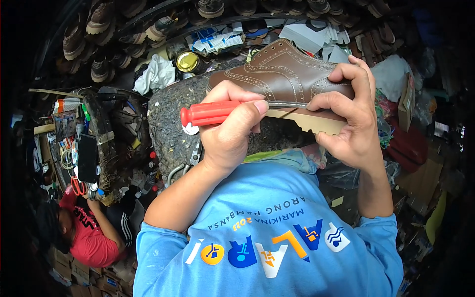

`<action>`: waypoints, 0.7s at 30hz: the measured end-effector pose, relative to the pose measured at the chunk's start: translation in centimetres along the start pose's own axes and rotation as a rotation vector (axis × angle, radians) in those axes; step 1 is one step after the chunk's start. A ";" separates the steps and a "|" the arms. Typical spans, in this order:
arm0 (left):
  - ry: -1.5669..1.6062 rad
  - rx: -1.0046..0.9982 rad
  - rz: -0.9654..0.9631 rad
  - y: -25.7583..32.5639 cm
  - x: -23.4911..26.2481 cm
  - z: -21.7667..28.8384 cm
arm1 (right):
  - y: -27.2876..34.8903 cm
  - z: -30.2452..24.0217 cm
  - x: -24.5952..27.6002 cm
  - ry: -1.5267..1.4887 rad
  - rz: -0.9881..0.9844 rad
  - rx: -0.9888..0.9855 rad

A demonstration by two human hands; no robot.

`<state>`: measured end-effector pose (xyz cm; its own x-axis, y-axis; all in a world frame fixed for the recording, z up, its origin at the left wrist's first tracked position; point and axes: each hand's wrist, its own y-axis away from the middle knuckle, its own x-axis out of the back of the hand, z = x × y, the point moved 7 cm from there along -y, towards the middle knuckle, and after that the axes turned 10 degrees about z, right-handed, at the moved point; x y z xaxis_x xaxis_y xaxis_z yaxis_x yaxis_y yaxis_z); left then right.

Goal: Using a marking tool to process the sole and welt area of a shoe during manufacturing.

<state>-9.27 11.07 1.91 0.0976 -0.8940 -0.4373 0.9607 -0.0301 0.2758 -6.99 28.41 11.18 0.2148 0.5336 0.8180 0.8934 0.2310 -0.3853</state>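
Observation:
My left hand (228,133) is closed round the red handle of a screwdriver (207,114). Its metal shank (289,104) runs to the right along the seam between the upper and the tan sole (316,121) of a brown leather brogue shoe (284,74). The thumb of this hand presses on the shank near the handle. My right hand (354,111) grips the shoe's heel end, with some fingers on the upper and others under the notched sole. The screwdriver's tip is hidden at the right fingertips. The shoe's toe points left, over a dark, rough-topped block (170,106).
Behind the block stand an open tin (187,62) and a crumpled white bag (156,74). A cluttered bench on the left holds a black phone (87,158) and scissors (77,185). A person in red (94,235) sits at lower left. Several shoes (101,20) line the back.

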 end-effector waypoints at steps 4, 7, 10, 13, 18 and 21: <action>0.054 0.034 -0.042 -0.2 0.1 -0.4 | 0.0 -0.1 0.2 0.005 0.011 0.002; -0.004 0.002 -0.018 0.0 -0.2 0.0 | 0.0 -0.1 0.3 0.009 0.016 0.010; -0.015 0.014 0.000 0.0 -0.2 0.0 | 0.0 -0.2 0.2 0.001 0.014 0.014; -0.029 0.008 0.006 0.0 -0.2 0.1 | 0.0 -0.1 0.2 -0.004 0.024 0.008; -0.034 0.013 -0.005 0.0 -0.2 -0.1 | 0.0 -0.1 0.2 -0.013 0.025 0.010; -0.010 0.018 -0.014 -0.1 0.0 -0.2 | 0.0 -0.1 0.2 -0.012 0.025 0.017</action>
<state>-9.29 11.18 1.70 0.0817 -0.8980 -0.4324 0.9571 -0.0504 0.2855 -6.90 28.46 11.37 0.2320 0.5494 0.8027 0.8809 0.2312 -0.4129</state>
